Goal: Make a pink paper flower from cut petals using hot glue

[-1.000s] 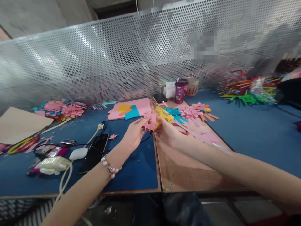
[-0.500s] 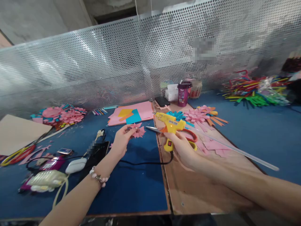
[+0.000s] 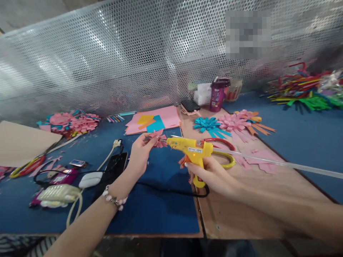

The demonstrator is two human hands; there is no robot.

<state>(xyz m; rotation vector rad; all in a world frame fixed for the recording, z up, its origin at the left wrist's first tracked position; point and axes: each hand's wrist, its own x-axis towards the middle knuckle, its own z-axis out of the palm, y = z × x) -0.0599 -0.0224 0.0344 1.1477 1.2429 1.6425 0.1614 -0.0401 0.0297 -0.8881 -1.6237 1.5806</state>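
Between the fingertips of my left hand [image 3: 140,153] is a pink paper flower [image 3: 160,138] with pointed petals, held above the blue table. My right hand [image 3: 214,175] grips a yellow hot glue gun [image 3: 191,148] by its handle. The gun's nozzle points left and meets the flower; whether it touches the paper I cannot tell. A long clear glue stick [image 3: 278,162] juts out of the gun's back. Behind the gun lie scissors [image 3: 227,144] with red and yellow handles, partly hidden by it. An orange paper piece [image 3: 183,161] shows just below the gun.
Stacked coloured paper [image 3: 171,117] lies ahead, with finished paper flowers [image 3: 233,121] to its right. A purple cup [image 3: 217,95] stands near the perforated metal screen [image 3: 120,64]. At left are a black phone [image 3: 115,166], a white earbud case [image 3: 90,179] and a power strip [image 3: 57,194]. The gun's black cord [image 3: 168,191] crosses the table.
The glue gun has swung level and moved left, bringing its nozzle to the pink flower. My left hand holds the flower nearly where it was. The view has tilted down slightly.
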